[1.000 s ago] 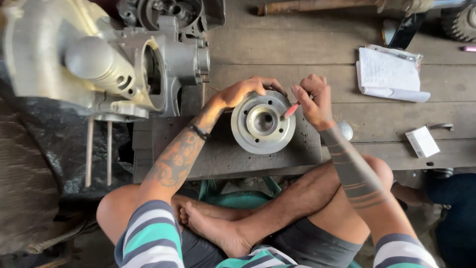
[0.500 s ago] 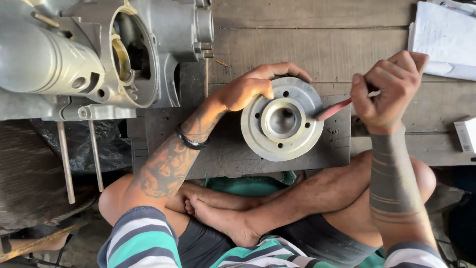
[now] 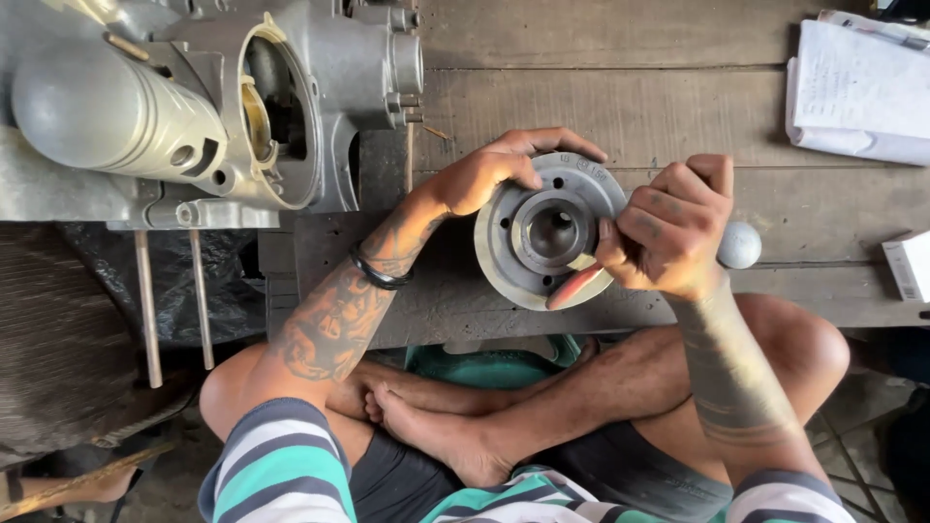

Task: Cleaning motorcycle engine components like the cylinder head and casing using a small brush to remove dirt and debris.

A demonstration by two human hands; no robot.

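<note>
A round grey metal disc (image 3: 523,254) with a raised hollow hub and small holes lies on a dark metal plate (image 3: 426,300) on the wooden boards. My left hand (image 3: 489,174) rests over its upper left rim and steadies it. My right hand (image 3: 668,230) is closed around a small tool with a red handle (image 3: 573,288), held against the disc's right side near the hub. The tool's tip is hidden by my fingers.
A large grey engine casing (image 3: 223,107) with two long studs (image 3: 172,305) fills the upper left. A notebook with papers (image 3: 857,87) lies at the upper right, a small white box (image 3: 909,263) at the right edge, a grey ball-shaped knob (image 3: 739,245) beside my right hand.
My right hand has come down from beside the disc onto its right side with the red-handled tool. The camera has moved closer; my left hand stays on the rim.
</note>
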